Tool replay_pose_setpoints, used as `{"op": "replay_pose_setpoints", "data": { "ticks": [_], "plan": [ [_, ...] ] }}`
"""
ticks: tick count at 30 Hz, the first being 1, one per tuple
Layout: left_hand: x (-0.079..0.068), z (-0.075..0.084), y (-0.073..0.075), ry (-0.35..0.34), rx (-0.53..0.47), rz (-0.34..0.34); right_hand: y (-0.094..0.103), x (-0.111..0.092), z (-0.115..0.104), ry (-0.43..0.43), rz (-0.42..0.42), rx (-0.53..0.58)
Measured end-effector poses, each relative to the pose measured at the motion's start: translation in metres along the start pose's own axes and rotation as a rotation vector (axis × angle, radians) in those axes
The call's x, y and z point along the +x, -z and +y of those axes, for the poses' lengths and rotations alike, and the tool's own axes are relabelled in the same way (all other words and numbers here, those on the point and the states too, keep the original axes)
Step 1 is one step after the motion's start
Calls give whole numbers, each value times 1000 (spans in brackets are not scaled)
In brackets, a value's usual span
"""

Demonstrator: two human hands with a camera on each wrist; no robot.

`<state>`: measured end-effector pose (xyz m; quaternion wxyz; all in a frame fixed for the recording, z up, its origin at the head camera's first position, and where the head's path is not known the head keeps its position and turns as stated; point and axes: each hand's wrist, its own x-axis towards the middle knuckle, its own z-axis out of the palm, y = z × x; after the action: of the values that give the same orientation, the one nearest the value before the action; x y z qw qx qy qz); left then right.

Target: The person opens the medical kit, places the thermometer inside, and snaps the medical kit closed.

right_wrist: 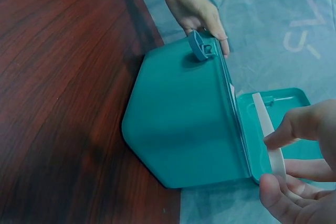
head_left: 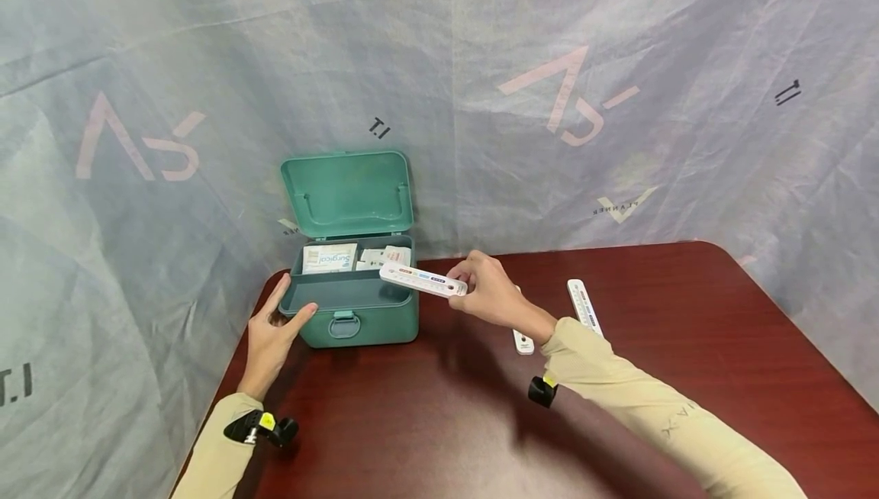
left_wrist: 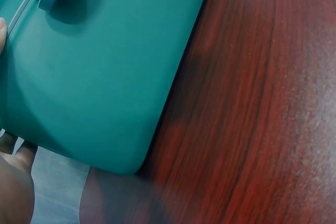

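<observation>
One white scale strip [head_left: 420, 279], its print too small to read, is hanging between the pinching fingers of the right hand [head_left: 486, 290], by the green box [head_left: 387, 325] near the far left corner of the worktop [head_left: 687, 331]. The left hand [head_left: 269, 339] is bracing the box with spread fingers. Inside, a pack [head_left: 330, 259] is showing "Surgical"; behind, the cloth [head_left: 453, 87] is bearing "T.I".

Head view: the beige fabric sleeve [head_left: 618, 377] covers the lower end of a white round-ended strip [head_left: 582, 304]; the right hand [head_left: 491, 289] and wrist hide most of a second white strip [head_left: 524, 342]. Scale print on the held white strip [head_left: 423, 280] is unreadable. Left-wrist view: edges crop the green plastic box [left_wrist: 105, 87] and left hand [left_wrist: 16, 187].
</observation>
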<state>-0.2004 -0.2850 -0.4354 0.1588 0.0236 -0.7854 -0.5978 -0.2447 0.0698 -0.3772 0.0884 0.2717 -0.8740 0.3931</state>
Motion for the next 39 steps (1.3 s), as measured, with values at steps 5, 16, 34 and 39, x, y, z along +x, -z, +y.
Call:
{"op": "replay_pose_setpoints", "data": {
  "ticks": [5, 16, 34, 39],
  "plan": [
    [-1, 0, 0, -1, -2, 11, -1, 4, -1, 15, -15, 0],
    [-1, -1, 5, -14, 6, 24, -5, 15, -9, 53, -48, 6],
    [-2, 2, 2, -34, 18, -2, -7, 40, -12, 56, -146, -25],
    [-2, 1, 2, -40, 26, -7, -10, 49, -12, 74, -141, -37]
  ]
}}
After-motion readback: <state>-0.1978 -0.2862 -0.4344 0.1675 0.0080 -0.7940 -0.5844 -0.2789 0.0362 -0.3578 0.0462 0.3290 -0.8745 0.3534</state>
